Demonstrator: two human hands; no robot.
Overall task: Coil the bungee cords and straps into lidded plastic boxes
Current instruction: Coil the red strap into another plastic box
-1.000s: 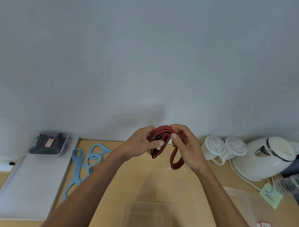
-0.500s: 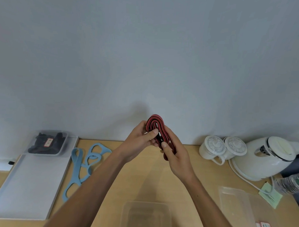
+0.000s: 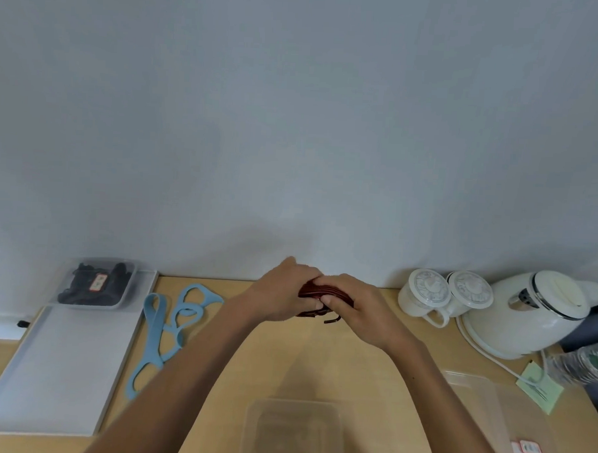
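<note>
Over wooden table [image 3: 271, 358], both hands grip red cord [image 3: 325, 292].

Head view, forward-down, close over table [image 3: 285, 359]; edges apparently distorted.

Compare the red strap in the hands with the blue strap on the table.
Colour: the red strap is dark red, the blue strap pale blue. Shape: the red strap is gathered into a tight, flat bundle, while the blue strap sprawls in open loops. Handling: the left hand and right hand both grip the red strap; the blue strap lies untouched on the table beside the white tray. Both are flat bands, neither yet boxed.
</note>
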